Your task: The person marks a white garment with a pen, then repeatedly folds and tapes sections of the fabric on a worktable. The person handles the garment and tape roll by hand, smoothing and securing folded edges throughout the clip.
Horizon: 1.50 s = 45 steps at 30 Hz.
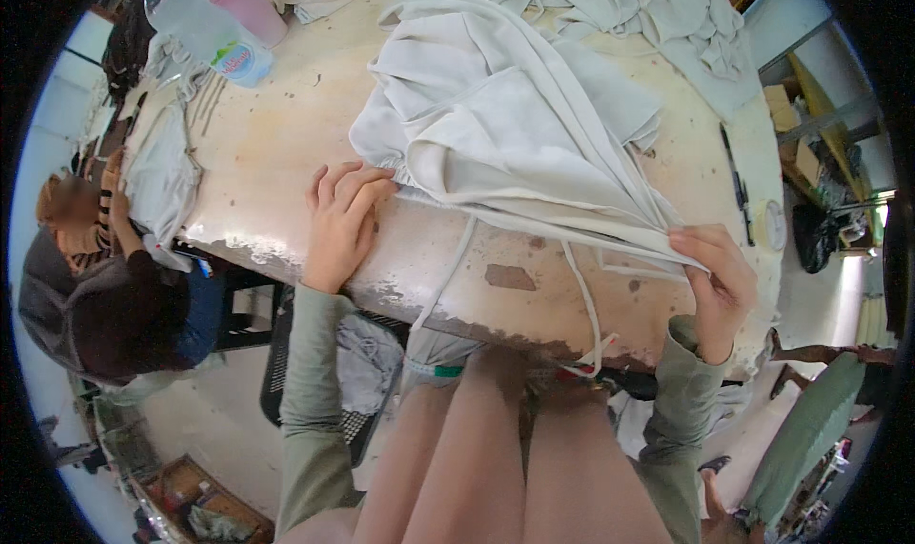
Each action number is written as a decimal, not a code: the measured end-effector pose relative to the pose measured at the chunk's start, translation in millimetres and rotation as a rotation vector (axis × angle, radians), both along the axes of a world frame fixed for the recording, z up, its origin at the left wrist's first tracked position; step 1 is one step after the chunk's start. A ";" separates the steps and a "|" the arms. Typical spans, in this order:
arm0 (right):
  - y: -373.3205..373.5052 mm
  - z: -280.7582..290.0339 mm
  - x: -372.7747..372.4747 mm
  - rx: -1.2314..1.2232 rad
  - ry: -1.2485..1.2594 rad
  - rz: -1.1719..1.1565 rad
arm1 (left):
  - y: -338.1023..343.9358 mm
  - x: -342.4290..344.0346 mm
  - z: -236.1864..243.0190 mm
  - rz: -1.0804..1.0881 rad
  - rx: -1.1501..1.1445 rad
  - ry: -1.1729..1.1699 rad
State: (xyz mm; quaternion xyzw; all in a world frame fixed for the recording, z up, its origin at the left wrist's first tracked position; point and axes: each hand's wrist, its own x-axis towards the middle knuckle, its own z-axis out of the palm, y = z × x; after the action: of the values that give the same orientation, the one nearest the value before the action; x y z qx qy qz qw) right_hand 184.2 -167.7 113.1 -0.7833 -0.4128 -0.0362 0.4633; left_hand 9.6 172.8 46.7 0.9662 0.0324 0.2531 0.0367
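Note:
A white garment (505,106) with a gathered waistband lies bunched on the table in front of me. Two drawstring ends (583,287) hang from its near edge over the table's front edge. My left hand (345,215) lies palm down on the tabletop, its fingers apart. Its fingertips touch the left end of the waistband. At the other end, my right hand (717,282) is closed on the garment's right corner, pinching the cloth between thumb and fingers. Between my hands the near edge runs nearly straight.
The worn table (276,153) holds more white cloth (629,10) along its far side. A water bottle (205,30) and pink cup (250,9) stand far left. A black pen (734,172) and tape roll (772,225) lie right. A black basket (367,392) sits below. Another person (114,296) sits left.

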 end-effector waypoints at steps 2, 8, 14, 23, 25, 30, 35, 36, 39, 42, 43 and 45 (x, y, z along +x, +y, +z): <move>-9.2 0.4 7.3 0.054 0.036 0.009 | 2.7 0.8 -6.6 -0.040 -0.080 0.010; -17.8 -3.5 24.0 0.195 0.300 -0.269 | -6.4 -7.6 -1.7 -0.065 -0.855 0.031; -21.2 4.4 37.5 0.320 0.611 -0.264 | -18.6 -11.5 18.3 -0.064 -1.465 -0.105; -16.6 15.9 18.0 0.045 0.193 -0.407 | -31.5 -8.2 52.1 0.104 -0.551 0.073; -10.4 14.6 -8.8 0.110 0.236 -0.010 | -57.0 -2.9 68.1 0.162 -0.327 0.124; 30.7 5.2 -41.5 0.129 0.061 0.527 | -121.9 14.5 77.9 -0.524 -0.715 0.144; 74.8 -15.6 -26.1 -0.028 -0.268 0.538 | -107.5 -13.8 83.1 -0.728 -0.780 0.186; 81.5 -22.2 -18.8 -0.077 -0.329 0.544 | -104.1 -21.8 84.9 -0.778 -0.778 0.204; 100.0 -45.8 3.4 -0.169 -0.420 0.517 | -99.6 -40.0 84.9 -0.734 -0.735 0.178; 108.9 -55.9 30.9 -0.120 -0.292 0.382 | -84.2 -58.2 80.8 -0.703 -0.748 -0.065; 107.0 -52.2 40.9 -0.079 -0.224 0.321 | -80.7 -67.5 79.1 -0.620 -0.767 -0.206; 94.4 -34.3 57.1 0.076 -0.072 0.097 | -77.7 -88.7 73.6 -0.314 -0.807 -0.574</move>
State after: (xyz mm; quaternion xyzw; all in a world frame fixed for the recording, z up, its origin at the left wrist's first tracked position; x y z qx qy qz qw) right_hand 241.3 -73.2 78.8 -0.7426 -0.4649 -0.0577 0.4786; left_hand -79.1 95.1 120.3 0.7602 -0.0296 0.4666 0.4511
